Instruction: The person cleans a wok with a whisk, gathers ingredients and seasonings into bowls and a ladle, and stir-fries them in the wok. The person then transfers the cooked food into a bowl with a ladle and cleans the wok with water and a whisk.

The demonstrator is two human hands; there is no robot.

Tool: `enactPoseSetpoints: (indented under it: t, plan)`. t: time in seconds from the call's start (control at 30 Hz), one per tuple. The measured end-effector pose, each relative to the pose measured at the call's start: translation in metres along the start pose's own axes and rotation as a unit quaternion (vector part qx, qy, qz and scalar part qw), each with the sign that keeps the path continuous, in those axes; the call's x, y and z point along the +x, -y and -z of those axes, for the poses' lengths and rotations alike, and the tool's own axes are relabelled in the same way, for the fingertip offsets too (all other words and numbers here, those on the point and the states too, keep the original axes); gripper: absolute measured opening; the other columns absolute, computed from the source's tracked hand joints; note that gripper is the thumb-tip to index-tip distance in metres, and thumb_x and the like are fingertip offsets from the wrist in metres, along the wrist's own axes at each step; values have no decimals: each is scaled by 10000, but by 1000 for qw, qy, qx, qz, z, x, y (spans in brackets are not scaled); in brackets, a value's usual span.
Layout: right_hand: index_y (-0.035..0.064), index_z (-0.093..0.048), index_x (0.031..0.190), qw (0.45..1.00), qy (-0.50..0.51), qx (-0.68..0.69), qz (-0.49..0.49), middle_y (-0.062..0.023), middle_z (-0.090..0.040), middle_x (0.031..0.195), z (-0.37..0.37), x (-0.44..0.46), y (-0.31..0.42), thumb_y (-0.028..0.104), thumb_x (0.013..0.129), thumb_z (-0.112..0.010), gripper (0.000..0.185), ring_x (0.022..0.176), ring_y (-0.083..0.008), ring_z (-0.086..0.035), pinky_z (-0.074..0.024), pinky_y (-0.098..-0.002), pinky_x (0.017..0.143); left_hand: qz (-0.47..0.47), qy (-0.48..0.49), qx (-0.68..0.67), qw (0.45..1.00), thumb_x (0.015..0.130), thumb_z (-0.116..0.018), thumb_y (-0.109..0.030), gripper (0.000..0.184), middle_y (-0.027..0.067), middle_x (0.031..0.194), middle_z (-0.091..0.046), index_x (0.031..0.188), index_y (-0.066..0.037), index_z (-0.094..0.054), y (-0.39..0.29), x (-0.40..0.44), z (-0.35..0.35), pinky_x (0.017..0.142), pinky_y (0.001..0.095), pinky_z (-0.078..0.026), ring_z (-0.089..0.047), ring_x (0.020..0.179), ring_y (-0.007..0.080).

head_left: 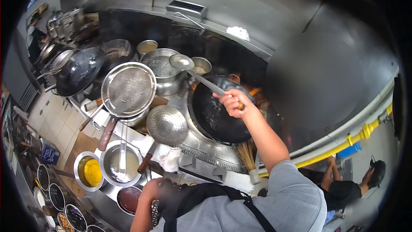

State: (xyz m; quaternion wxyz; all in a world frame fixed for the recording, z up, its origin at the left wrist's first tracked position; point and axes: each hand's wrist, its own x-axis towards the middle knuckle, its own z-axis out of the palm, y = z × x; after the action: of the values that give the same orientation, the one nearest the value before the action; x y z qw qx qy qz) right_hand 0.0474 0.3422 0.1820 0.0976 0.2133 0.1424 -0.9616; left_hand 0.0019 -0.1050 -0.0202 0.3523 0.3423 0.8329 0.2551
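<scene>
My right hand (234, 103) is closed around the handle of a long steel ladle (206, 81). The ladle's bowl points left, over the rim of a steel pot (159, 65) that holds liquid. Beneath the hand sits a black wok (212, 118) on the burner, with orange flame (255, 91) at its far right edge. My left hand (152, 190) is low and close to my body, beside a bowl of dark red sauce (129, 199). Its fingers are hidden, and I cannot see whether it holds anything.
A round mesh strainer (128, 89) and a perforated skimmer (167, 124) lie left of the wok. Nearer are a bowl of yellow liquid (92, 172) and a bowl of cloudy liquid (112, 163). A bamboo brush (246, 157) stands at the stove's front. Another person (343, 193) is at right.
</scene>
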Motion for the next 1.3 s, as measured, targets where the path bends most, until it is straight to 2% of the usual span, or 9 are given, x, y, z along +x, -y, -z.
enactPoseSetpoints:
  t: [0.43,0.53,0.6,0.7,0.77,0.9,1.1,1.17,1.3]
  plan:
    - [40,-537,981,868,-328,-352,123,15,-465,622,71,-154,-86,36,847,-581,140,430,-54,-425,-296,-221,326,-22,115,35,992,742,-667,-316,519,187,1089,-662,1183,-48,-614,-29,21,-12,900,393,-488,-626,1026,344]
    - [2,-569,965,732,-397,-547,88,-86,-572,670,78,-159,-77,72,811,-604,173,514,-157,-546,-420,-312,415,22,113,47,992,732,-679,-343,528,191,1072,-667,1170,-53,-625,1,17,-17,894,389,-490,-633,1012,341]
    - [-31,-585,1017,439,-365,-797,194,-194,-637,785,55,-152,-72,102,766,-613,286,667,-260,-624,-497,-387,598,56,98,59,992,731,-683,-351,515,189,1029,-679,1155,-62,-637,41,19,-35,878,390,-493,-641,987,338]
    - [-32,-589,1060,357,-338,-822,286,-204,-640,809,35,-96,-38,114,760,-603,334,736,-281,-637,-495,-402,687,59,95,46,993,741,-674,-338,497,186,1005,-684,1153,-62,-638,48,15,-32,859,397,-497,-648,966,337]
    - [-27,-598,1031,508,-361,-745,238,-171,-629,744,-4,-35,-22,108,768,-606,296,651,-265,-633,-502,-390,617,51,88,46,994,748,-674,-338,490,184,989,-687,1151,-61,-638,38,12,-18,841,405,-500,-654,944,336]
    - [-21,-629,976,548,-321,-747,198,-152,-619,655,-31,108,14,74,758,-603,239,514,-243,-613,-488,-355,489,57,60,18,996,776,-642,-343,462,195,1023,-672,1151,-74,-640,43,1,-8,856,404,-494,-642,972,338]
    - [-44,-615,821,471,-325,-815,87,-111,-641,648,-10,272,26,67,819,-523,144,497,-184,-625,-489,-293,439,153,-11,-63,986,797,-648,-395,508,207,1114,-642,1185,-68,-623,71,-33,-13,931,409,-464,-603,1069,360]
    - [47,-502,696,932,-184,-308,-44,-6,-522,536,-7,277,34,84,844,-519,154,408,-97,-514,-428,-233,373,155,-21,-45,987,791,-660,-396,519,205,1110,-645,1185,-61,-621,73,-41,-15,929,409,-466,-604,1066,359]
    - [46,-436,761,989,-125,-69,-48,55,-414,507,-18,244,27,65,850,-513,119,372,-28,-405,-351,-169,329,144,-23,-52,988,785,-672,-395,532,205,1103,-647,1184,-47,-617,69,-46,-11,917,411,-472,-609,1053,356]
